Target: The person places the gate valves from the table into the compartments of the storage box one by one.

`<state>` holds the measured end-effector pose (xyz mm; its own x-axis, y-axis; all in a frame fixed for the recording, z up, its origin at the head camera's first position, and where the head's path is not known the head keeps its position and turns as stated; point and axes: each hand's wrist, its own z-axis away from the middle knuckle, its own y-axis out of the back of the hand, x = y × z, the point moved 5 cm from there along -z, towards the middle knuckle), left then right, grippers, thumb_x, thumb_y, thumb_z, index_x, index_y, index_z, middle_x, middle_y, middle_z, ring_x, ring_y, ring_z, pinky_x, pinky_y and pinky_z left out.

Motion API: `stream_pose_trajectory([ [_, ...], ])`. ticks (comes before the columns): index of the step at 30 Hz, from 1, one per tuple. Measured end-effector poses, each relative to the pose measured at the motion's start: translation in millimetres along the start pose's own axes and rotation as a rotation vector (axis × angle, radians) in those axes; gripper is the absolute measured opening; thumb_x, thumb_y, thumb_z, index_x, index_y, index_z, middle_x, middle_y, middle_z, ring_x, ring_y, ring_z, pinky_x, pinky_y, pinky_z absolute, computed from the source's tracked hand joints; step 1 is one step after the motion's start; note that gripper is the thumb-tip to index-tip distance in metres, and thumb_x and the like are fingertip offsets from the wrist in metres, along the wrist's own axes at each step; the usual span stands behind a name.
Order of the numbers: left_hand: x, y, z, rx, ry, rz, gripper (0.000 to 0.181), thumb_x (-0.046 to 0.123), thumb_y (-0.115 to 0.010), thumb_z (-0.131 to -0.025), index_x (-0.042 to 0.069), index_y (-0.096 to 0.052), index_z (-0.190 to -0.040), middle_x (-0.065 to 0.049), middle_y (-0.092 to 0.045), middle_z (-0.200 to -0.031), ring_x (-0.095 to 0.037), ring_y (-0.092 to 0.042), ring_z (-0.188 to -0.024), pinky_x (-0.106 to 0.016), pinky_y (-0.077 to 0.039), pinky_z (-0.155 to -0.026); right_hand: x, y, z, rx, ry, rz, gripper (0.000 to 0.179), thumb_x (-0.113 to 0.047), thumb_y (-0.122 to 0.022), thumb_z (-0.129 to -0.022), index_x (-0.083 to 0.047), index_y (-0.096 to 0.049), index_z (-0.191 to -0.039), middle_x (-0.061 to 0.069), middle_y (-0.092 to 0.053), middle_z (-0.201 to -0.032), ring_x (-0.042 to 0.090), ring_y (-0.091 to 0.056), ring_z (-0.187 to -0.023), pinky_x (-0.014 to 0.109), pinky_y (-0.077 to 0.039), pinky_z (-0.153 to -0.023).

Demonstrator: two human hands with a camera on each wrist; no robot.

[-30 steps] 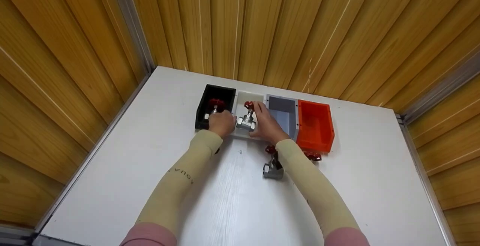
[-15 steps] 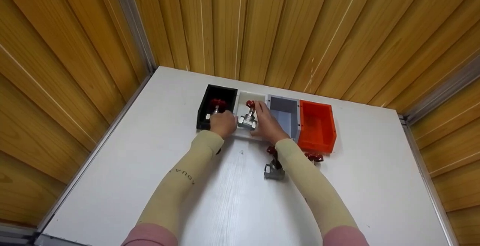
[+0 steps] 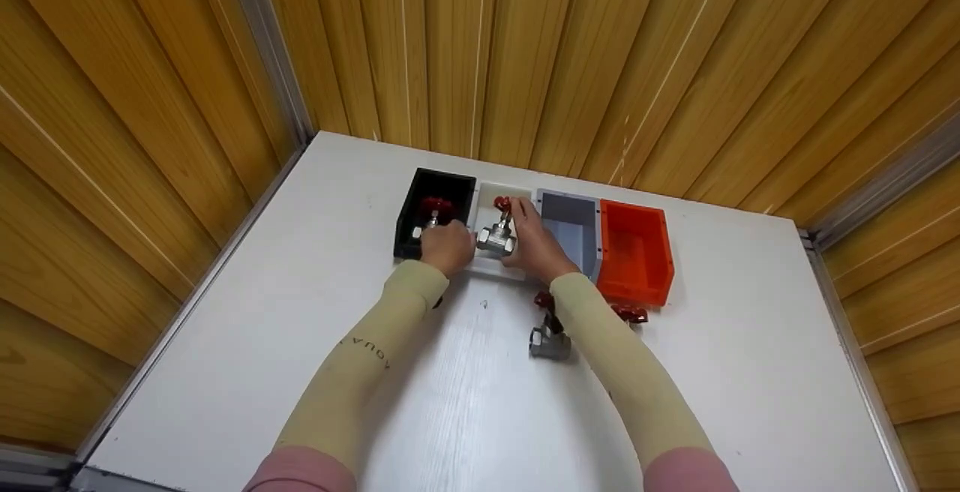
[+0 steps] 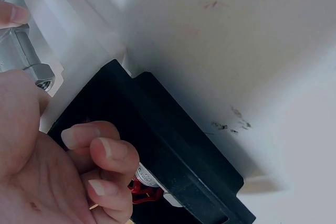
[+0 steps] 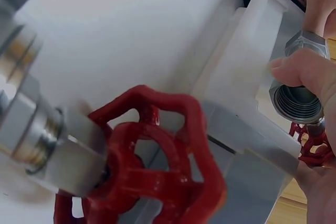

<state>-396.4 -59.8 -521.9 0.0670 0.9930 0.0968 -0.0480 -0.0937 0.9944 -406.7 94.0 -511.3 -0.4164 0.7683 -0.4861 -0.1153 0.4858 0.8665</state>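
Note:
My right hand (image 3: 536, 244) holds a silver valve with a red handwheel (image 3: 496, 237) upright at the white bin (image 3: 487, 271). In the right wrist view its thumb lies across the valve body (image 5: 299, 100), by the threaded opening. My left hand (image 3: 448, 247) is between the black bin and the valve's left end. Its fingers (image 4: 115, 153) are curled with nothing visible among them, and its thumb side is close against the valve's hex end (image 4: 39, 74); whether it presses there is hidden. Another red-wheeled valve (image 3: 435, 207) sits inside the black bin (image 3: 407, 214).
Right of the white bin stand a grey bin (image 3: 570, 233) and an orange bin (image 3: 637, 252). In front of them, partly under my right forearm, lie a grey valve (image 3: 550, 343) and another red handwheel (image 3: 630, 314). Wood-panelled walls (image 3: 450, 57) border the white table (image 3: 300, 237).
My right hand and the valve have risen slightly in the head view, toward the back. The left hand stays nearly where it was.

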Motion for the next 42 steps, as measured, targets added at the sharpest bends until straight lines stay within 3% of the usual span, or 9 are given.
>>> stream_pose_trajectory([
  [3,-0.2,-0.3,1.0,0.007,-0.004,0.006,0.049,0.042,-0.037,-0.102,0.001,-0.065,-0.102,-0.013,-0.069,-0.095,-0.032,-0.07,-0.087,-0.045,-0.054,-0.074,-1,0,-0.7,0.006,0.02,0.009,0.113,-0.007,-0.087,-0.065,-0.007,-0.015,-0.153,0.013,-0.021,-0.154,0.03,-0.043,-0.131,0.041,-0.049,-0.095],
  [15,3.3,-3.7,0.4,0.003,0.0,0.011,0.049,0.042,-0.036,-0.103,0.001,-0.064,-0.104,-0.013,-0.069,-0.096,-0.032,-0.069,-0.09,-0.045,-0.054,-0.075,2,-1,-7.2,-0.035,-0.002,0.021,0.115,-0.003,-0.087,-0.065,-0.006,-0.014,-0.153,0.016,-0.017,-0.158,0.032,-0.031,-0.141,0.043,-0.042,-0.105],
  [25,3.8,-4.4,1.7,0.021,-0.003,-0.003,0.048,0.041,-0.038,-0.102,0.001,-0.065,-0.101,-0.013,-0.069,-0.095,-0.032,-0.07,-0.089,-0.046,-0.054,-0.075,2,-5,-11.3,-0.061,0.012,0.046,0.107,-0.002,-0.084,-0.068,-0.006,-0.018,-0.153,0.013,-0.021,-0.155,0.028,-0.044,-0.132,0.04,-0.045,-0.103],
  [35,2.5,-2.7,1.3,0.019,0.002,-0.034,0.049,0.042,-0.036,-0.103,0.0,-0.063,-0.1,-0.013,-0.069,-0.088,-0.029,-0.07,-0.081,-0.043,-0.055,-0.069,-4,-9,-19.2,-0.136,0.022,0.118,0.104,-0.006,-0.083,-0.073,-0.003,-0.017,-0.153,0.017,-0.023,-0.155,0.031,-0.042,-0.133,0.042,-0.042,-0.105],
  [42,1.5,-2.9,2.0,-0.005,0.015,-0.016,0.051,0.04,-0.031,-0.104,0.0,-0.062,-0.102,-0.014,-0.07,-0.091,-0.029,-0.07,-0.084,-0.043,-0.055,-0.071,-6,-11,-20.6,-0.121,0.06,0.147,0.098,-0.006,-0.082,-0.073,-0.003,-0.022,-0.15,0.018,-0.03,-0.148,0.031,-0.048,-0.122,0.042,-0.047,-0.097],
])
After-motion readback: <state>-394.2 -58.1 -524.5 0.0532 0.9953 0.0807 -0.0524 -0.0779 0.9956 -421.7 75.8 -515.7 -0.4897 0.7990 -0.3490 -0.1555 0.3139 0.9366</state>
